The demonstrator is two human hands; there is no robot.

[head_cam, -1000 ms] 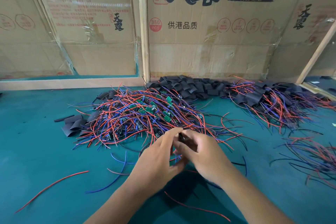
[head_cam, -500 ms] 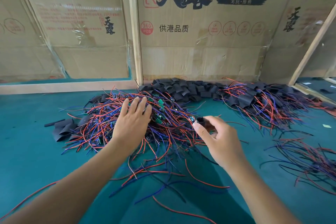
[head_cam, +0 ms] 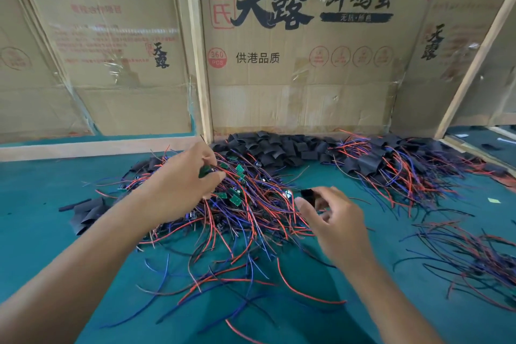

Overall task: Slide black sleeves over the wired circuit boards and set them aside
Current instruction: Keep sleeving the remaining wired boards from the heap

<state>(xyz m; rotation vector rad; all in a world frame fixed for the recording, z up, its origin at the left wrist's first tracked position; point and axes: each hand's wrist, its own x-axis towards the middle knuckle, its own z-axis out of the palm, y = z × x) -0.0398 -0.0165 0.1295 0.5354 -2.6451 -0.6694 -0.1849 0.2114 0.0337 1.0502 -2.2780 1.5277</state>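
Black sleeves are the job here, and one short black tubular sleeve (head_cam: 308, 195) sits pinched between the thumb and fingertips of the right hand (head_cam: 333, 221), held up just off the teal table covering (head_cam: 50, 221), apparently kept ready to take a board. The left hand (head_cam: 181, 184) reaches into the tangled heap of red, blue and purple wired boards (head_cam: 245, 212), its thumb and fingers closed on a small green circuit board (head_cam: 205, 171) at the top of the heap, seemingly to lift it free of the wires. Outward from the hands, a pile of loose flat black sleeves (head_cam: 273, 148) lies against the printed cardboard wall (head_cam: 293, 78), within easy reach. To its right, sleeved boards with trailing wires (head_cam: 391, 168) lie heaped apart, likely the finished lot. More loose sleeves (head_cam: 86, 212) rest at the left.
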